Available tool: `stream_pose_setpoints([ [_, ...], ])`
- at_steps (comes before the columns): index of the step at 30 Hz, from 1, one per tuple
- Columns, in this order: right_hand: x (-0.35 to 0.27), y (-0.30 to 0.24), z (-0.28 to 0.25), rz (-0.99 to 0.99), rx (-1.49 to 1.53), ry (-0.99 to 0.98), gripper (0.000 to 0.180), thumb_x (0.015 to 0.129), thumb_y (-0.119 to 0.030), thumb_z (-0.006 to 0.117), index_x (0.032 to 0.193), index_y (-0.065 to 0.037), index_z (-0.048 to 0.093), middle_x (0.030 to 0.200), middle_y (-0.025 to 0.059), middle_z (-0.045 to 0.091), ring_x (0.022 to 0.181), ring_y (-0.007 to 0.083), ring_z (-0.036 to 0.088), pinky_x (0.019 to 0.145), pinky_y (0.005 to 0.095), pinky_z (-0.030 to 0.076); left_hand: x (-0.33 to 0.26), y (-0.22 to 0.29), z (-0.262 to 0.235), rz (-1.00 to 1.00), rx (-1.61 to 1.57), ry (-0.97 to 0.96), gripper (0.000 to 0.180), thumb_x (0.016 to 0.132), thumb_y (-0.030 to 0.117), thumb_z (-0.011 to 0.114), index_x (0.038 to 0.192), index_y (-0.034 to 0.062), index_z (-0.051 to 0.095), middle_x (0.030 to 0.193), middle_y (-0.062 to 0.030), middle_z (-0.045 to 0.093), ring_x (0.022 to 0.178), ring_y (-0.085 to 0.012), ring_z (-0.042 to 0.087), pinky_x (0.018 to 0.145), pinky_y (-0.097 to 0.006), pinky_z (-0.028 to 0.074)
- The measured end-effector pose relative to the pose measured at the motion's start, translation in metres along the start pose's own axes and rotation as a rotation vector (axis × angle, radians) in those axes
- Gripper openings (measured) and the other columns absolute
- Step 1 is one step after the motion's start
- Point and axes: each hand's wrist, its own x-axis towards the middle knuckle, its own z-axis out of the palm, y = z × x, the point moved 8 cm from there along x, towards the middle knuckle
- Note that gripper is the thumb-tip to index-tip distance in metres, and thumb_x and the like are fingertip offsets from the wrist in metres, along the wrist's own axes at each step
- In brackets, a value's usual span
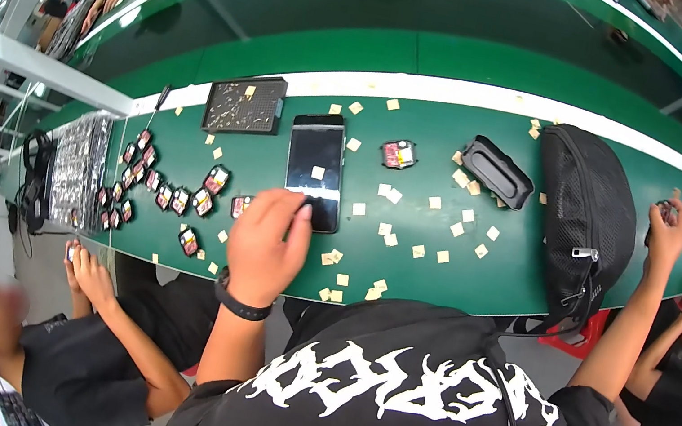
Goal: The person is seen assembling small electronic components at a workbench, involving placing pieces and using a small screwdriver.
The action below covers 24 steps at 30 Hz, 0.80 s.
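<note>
My left hand (267, 241), a black band on its wrist, is over the lower left corner of a black smartphone (318, 150). Its fingers are bent and the thumb and forefinger come together; whatever they pinch is too small to make out. One pale square piece (318, 172) lies on the phone's screen. Far out to the right, past a black mesh bag (586, 220), my right hand (669, 230) is closed around a small dark unit, mostly hidden by the fingers. Beside my left hand, a black unit with a red and white face (241, 206) is partly covered.
Many pale squares (435, 203) dot the green table (404, 270). Similar black units (203, 202) cluster at left by a clear plastic tray (79, 171). A black parts tray (244, 105), another unit (398, 154) and a black oblong tray (497, 172) stand farther back. People sit on both sides.
</note>
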Motion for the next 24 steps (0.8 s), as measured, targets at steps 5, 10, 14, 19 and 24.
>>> stream_pose_setpoints([
  [5,-0.118,-0.196,0.045,-0.211,0.146,-0.253,0.044,0.077,0.002,0.072,0.119,-0.005,0.059,0.105,0.0035,0.059,0.080,0.0075,0.057,0.068,0.0212,0.047,-0.002,0.026,0.025,0.074,-0.141,-0.139,0.022,0.083,-0.002,0.071,0.105,-0.0015,0.069,0.099,-0.0148,0.068,0.082,-0.0291,0.068,0.071,-0.034,0.055],
  [10,-0.253,-0.284,0.172,-0.472,0.150,-0.828,0.046,0.069,-0.004,0.079,0.111,-0.005,0.062,0.104,0.0096,0.061,0.088,0.0200,0.066,0.076,0.0317,0.055,-0.003,0.044,0.047,0.129,-0.166,-0.234,0.022,0.083,0.003,0.073,0.105,0.0004,0.070,0.101,-0.0141,0.069,0.086,-0.0317,0.069,0.074,-0.037,0.056],
  [14,-0.270,-0.260,0.224,-0.452,0.062,-0.851,0.042,0.073,-0.007,0.078,0.113,-0.009,0.065,0.106,0.0090,0.059,0.088,0.0239,0.068,0.077,0.0340,0.056,-0.004,0.055,0.060,0.121,-0.213,-0.321,0.023,0.085,0.007,0.072,0.107,0.0012,0.069,0.105,-0.0139,0.068,0.088,-0.0333,0.069,0.075,-0.039,0.056],
  [19,-0.271,-0.264,0.223,-0.561,0.016,-0.849,0.051,0.072,-0.015,0.085,0.121,-0.016,0.069,0.120,0.0087,0.058,0.083,0.0231,0.071,0.072,0.0351,0.058,-0.011,0.046,0.072,-0.065,-0.384,-0.452,0.028,0.088,0.009,0.072,0.114,-0.0011,0.067,0.104,-0.0134,0.068,0.074,-0.0198,0.067,0.067,-0.031,0.054],
  [24,-0.281,-0.275,0.218,-0.613,0.043,-0.886,0.052,0.072,-0.019,0.087,0.121,-0.020,0.070,0.125,0.0091,0.057,0.079,0.0240,0.071,0.071,0.0336,0.059,-0.014,0.042,0.106,-0.375,-0.818,-0.566,0.041,0.093,0.009,0.070,0.129,-0.0031,0.057,0.106,-0.0105,0.068,0.073,-0.0093,0.063,0.063,-0.024,0.051],
])
